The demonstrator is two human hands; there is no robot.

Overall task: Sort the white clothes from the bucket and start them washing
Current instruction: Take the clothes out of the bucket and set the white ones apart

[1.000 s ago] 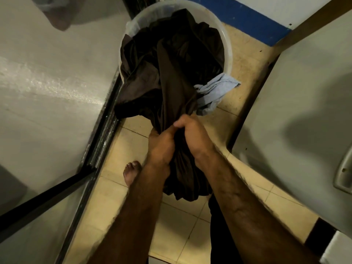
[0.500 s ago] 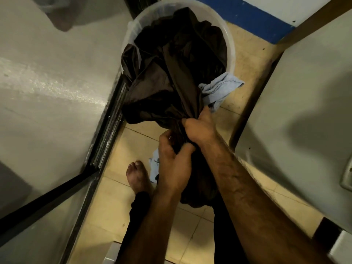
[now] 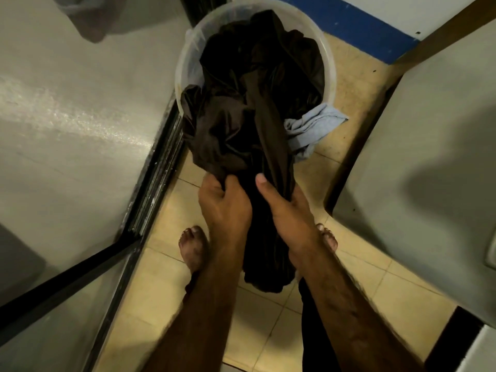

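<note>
A translucent white bucket [image 3: 330,73] stands on the tiled floor ahead of me. A large dark brown garment [image 3: 241,124] fills it and spills over the near rim, hanging down between my arms. My left hand [image 3: 224,208] grips a fold of this garment at its near left edge. My right hand [image 3: 284,208] holds the hanging part from the right, thumb up on the cloth. A pale blue cloth [image 3: 311,127] pokes out over the bucket's right rim. No white clothes show.
A grey appliance [image 3: 429,157] stands on my right, close to the bucket. A grey panel with a black frame [image 3: 153,183] runs along my left. My bare feet [image 3: 193,248] stand on beige tiles just behind the bucket. A blue-banded wall [image 3: 357,25] is behind.
My hands have separated: the left one moved up and left to a new fold, the right one slid lower along the hanging cloth. The garment hangs further out of the bucket.
</note>
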